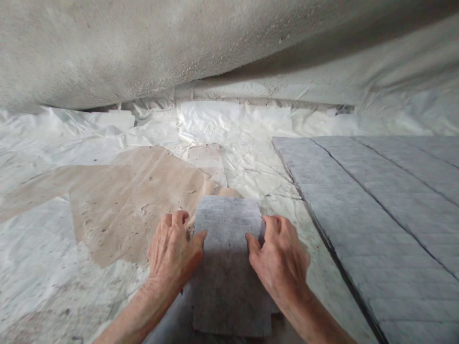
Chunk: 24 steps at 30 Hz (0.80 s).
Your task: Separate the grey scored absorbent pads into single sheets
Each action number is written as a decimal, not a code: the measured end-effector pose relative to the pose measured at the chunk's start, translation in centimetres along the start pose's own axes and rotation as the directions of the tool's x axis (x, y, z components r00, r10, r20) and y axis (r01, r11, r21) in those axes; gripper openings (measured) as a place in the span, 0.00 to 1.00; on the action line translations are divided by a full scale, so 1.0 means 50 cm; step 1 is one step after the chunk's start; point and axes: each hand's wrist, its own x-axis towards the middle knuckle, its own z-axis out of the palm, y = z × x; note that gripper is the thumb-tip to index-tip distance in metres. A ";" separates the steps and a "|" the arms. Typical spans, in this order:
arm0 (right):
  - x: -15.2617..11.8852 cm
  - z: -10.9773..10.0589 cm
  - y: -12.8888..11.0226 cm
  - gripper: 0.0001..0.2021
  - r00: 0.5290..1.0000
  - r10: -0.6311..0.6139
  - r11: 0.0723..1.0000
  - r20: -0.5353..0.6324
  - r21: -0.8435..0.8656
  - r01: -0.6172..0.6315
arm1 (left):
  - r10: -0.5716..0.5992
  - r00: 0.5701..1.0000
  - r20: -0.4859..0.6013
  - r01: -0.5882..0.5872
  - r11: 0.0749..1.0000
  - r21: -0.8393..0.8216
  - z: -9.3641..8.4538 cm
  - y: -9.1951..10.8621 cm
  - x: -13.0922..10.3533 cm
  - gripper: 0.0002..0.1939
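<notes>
A grey, felt-like rectangular piece [229,229] lies at the bottom centre, its lower part in shadow. My left hand [175,246] grips its left edge, thumb on top and fingers curled at the side. At the right edge, my right hand [278,248] holds it the same way, with the thumb over the face. More grey material shows under the piece's lower end, partly hidden by my forearms.
Grey panels [358,215] with dark seams lie side by side on the right. Crumpled whitish plastic sheeting [247,157] covers the surface, with brown paper [122,191] at left. A large pale draped sheet [143,43] hangs across the back.
</notes>
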 end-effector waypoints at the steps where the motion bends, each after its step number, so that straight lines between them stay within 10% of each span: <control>1: 0.003 0.000 0.005 0.29 0.999 -0.023 1.000 -0.038 -0.005 0.023 | 0.042 0.999 -0.019 -0.042 0.999 -0.023 0.001 -0.005 0.004 0.19; 7: 0.074 0.023 0.045 0.27 0.971 -0.224 0.950 -0.080 0.203 0.236 | 0.321 0.947 -0.035 -0.323 0.938 -0.126 0.008 -0.009 0.054 0.19; 15: 0.146 0.040 0.060 0.29 0.892 -0.445 0.854 0.079 0.338 0.396 | 0.365 0.923 0.120 -0.355 0.930 -0.097 0.011 0.012 0.109 0.20; 24: 0.167 0.036 0.058 0.36 0.868 -0.492 0.850 0.073 0.254 0.461 | 0.015 0.991 0.130 -0.014 1.000 -0.009 0.000 0.042 0.071 0.22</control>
